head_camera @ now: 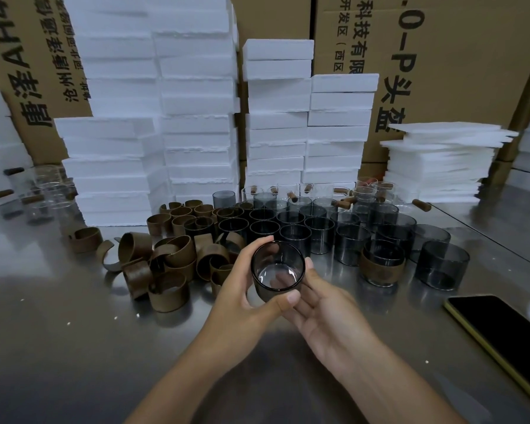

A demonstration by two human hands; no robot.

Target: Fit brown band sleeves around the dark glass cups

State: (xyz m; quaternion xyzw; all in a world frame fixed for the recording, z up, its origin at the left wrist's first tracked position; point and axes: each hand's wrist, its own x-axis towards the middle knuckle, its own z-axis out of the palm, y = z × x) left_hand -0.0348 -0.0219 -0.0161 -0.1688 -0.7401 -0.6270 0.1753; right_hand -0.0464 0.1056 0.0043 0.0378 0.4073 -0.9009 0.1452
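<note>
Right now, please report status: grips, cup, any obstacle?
Left grip holds dark cup. Right grip open, cradling it. Brown bands piled left, none in the way.

With both forearms meeting mid-frame, the left hand (245, 289) curls around a dark glass cup (277, 267) while the right hand (322, 310) cradles it palm-up.

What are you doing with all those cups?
A person holds one dark cup over the table. The left hand grips it and the right hand supports it from below. Loose brown bands lie piled to the left. Bare cups stand behind, and one banded cup stands to the right. Most cups have no band yet.
</note>
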